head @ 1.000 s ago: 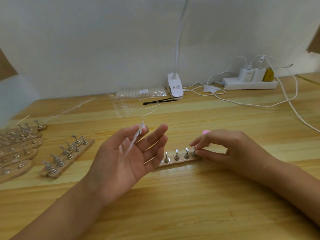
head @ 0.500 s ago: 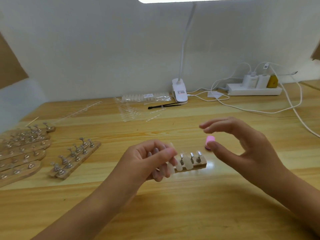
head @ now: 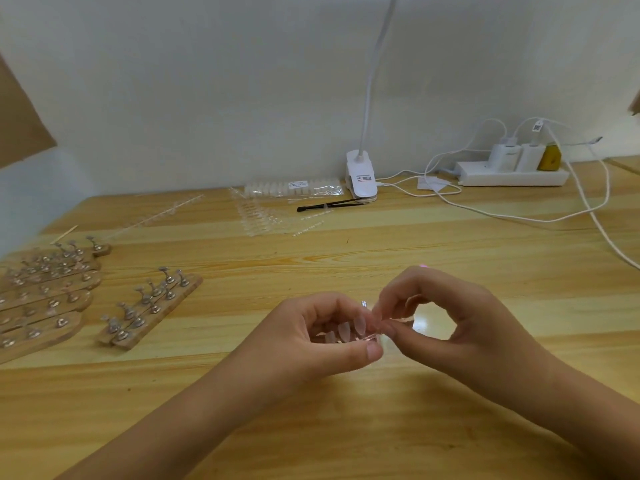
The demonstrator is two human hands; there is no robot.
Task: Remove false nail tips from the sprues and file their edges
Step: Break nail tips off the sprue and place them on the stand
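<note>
1. Left hand (head: 311, 336): fingers curled, thumb on the near side, pinching a clear sprue strip (head: 372, 337) with nail tips (head: 344, 329) on it.
2. Right hand (head: 460, 327): thumb and forefinger pinched on the strip's right end, other fingers arched above. Couldn't tell whether they held a tip or bare sprue.
3. Hands and strip sat low over the table (head: 311, 427), well in front of the clip lamp (head: 360, 180) and roughly in line with it.
4. A metal post (head: 364, 303) stuck up between the hands, on the lamp side of the strip. Its base was hidden.
5. A pink sliver (head: 422, 266) showed past the right knuckles, toward the lamp. Too little was visible to identify it.
6. Just left of the lamp was a clear bag of tips (head: 294, 188). A black tool (head: 329, 205) lay just in front of the lamp, one end at the lamp base. Loose clear sprues (head: 256, 216) were front-left of the lamp.
7. Right of the lamp was a white power strip (head: 512, 176) against the wall, with plugs in it. White cables (head: 485, 213) ran across the table between the two.
8. Far front-left of the lamp, two wooden stands (head: 152, 306) with metal posts lay side by side, touching. A pile of more stands (head: 45, 292) was further left. A thin wooden stick (head: 64, 233) lay on the wall side of that pile.
</note>
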